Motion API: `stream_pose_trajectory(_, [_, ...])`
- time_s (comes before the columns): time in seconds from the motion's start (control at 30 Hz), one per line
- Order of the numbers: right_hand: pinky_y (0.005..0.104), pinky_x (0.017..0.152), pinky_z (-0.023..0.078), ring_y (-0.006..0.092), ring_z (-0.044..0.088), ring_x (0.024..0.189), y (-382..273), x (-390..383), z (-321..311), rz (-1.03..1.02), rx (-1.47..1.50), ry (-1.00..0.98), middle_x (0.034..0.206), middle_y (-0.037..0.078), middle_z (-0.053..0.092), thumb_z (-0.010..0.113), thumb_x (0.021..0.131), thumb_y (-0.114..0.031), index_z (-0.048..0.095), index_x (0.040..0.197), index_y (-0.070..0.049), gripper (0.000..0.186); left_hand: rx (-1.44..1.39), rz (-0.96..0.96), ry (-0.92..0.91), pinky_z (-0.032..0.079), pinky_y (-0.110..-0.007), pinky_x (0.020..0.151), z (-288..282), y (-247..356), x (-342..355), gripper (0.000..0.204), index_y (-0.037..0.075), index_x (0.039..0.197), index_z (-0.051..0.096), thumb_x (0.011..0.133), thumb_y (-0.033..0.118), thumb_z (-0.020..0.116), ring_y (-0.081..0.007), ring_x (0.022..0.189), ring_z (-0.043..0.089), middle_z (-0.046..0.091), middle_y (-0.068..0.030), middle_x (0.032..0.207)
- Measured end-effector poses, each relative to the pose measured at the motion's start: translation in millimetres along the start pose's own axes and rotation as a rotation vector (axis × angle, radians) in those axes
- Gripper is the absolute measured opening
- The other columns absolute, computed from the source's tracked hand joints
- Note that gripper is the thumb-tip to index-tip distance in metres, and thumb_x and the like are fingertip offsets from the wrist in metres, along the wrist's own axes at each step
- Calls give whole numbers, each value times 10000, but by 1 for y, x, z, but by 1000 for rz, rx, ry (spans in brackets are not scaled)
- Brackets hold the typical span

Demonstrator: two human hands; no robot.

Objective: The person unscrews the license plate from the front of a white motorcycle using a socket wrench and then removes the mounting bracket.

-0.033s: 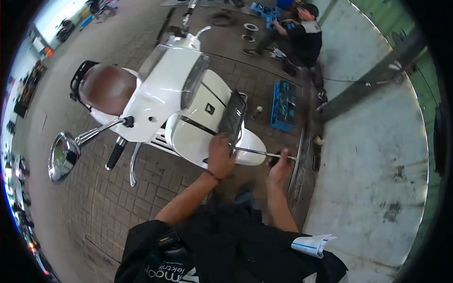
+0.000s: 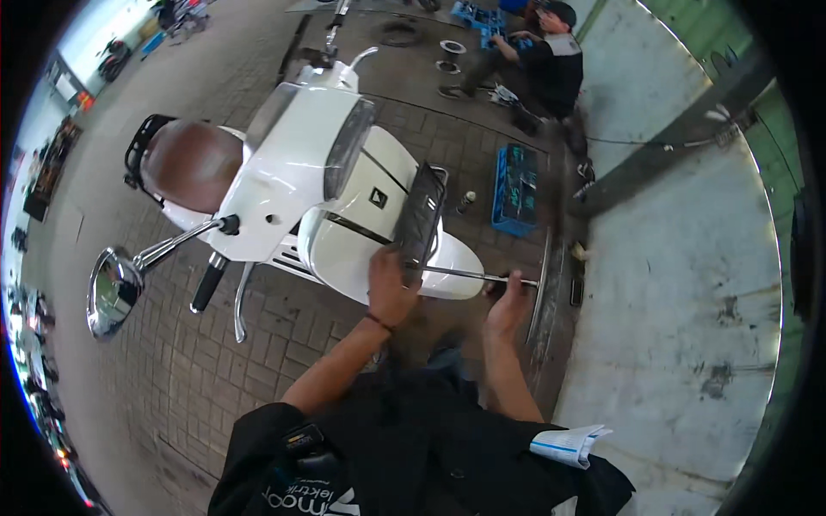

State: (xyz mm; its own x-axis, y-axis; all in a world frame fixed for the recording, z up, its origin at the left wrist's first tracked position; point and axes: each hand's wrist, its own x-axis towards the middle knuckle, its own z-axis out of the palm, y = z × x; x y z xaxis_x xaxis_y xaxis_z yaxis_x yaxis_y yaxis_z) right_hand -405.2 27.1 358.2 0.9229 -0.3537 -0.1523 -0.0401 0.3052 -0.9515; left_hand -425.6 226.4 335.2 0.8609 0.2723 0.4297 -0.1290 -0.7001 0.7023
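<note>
1. Head view: hours run from the left hand, with twelve toward the top of the view
2. Right hand, at three o'clock, has its grip curled in, pinching the rod near the outer end, thumb laid over it
3. That rod is silver and thin; it leads from beside the left hand out toward three o'clock, passing in front of the white mudguard
4. Left hand reaches to the lower end of the dark panel, which rises between twelve and one o'clock; the fingers are blurred, and I cannot tell whether this grip is spread or pinching something
5. Scooter, white, stands at eleven o'clock, its front toward the hands and the panel at that front
6. Seat, brown, is at ten o'clock; the round chrome mirror is at nine, with a silver lever nearer in on the same line
7. Crate, blue with dark contents, is on the ground near two o'clock
8. Co-worker sits on the ground at one o'clock, well apart
9. Tyre lies at twelve o'clock, beyond the scooter's front
10. Wall, pale and stained, runs along three o'clock; brick paving fills eight o'clock
</note>
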Motion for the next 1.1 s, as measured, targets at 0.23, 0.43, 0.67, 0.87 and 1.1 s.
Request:
stream_pose_trajectory(0.23, [266, 551, 442, 122, 537, 621, -3, -3, -3, -36, 158, -4, 866, 98, 650, 660, 876, -265, 569, 1017, -59, 266, -233, -474, -353, 525, -349, 711, -4, -62, -10, 501, -54, 1199, 483, 820, 198, 692, -255, 868, 644, 628, -192, 1044])
stream_pose_trajectory(0.43, [274, 529, 447, 139, 555, 675, -5, -4, 0, -94, 195, -141, 991, 125, 647, 602, 905, -344, 555, 1145, -63, 373, -469, -568, -638, 553, -353, 735, 19, -108, 9, 431, -72, 1179, 502, 823, 135, 627, -264, 930, 647, 641, -216, 1011])
stream_pose_trajectory(0.67, [312, 611, 478, 204, 599, 772, -54, -7, -8, 205, 512, -323, 1005, 109, 632, 459, 889, -582, 550, 1149, -13, 632, -730, -937, -790, 589, -393, 756, 6, -80, 30, 380, -58, 1210, 470, 856, 49, 559, -258, 975, 617, 597, -160, 1103])
stream_pose_trajectory(0.87, [363, 680, 489, 199, 603, 804, -60, 62, -65, 179, -429, -362, 932, 107, 646, 560, 892, -335, 616, 1022, 25, 386, -728, -914, -877, 606, -398, 699, 16, -84, 39, 348, -72, 1155, 497, 857, 93, 570, -274, 980, 614, 595, -171, 1094])
stream_pose_trajectory(1.1, [239, 763, 446, 115, 552, 847, -110, 32, -49, -231, -1129, -597, 884, 32, 593, 523, 942, -175, 568, 1144, 20, 285, -570, -920, -818, 616, -409, 642, 24, -99, 43, 360, -107, 1090, 532, 824, 127, 594, -321, 917, 629, 595, -214, 1040])
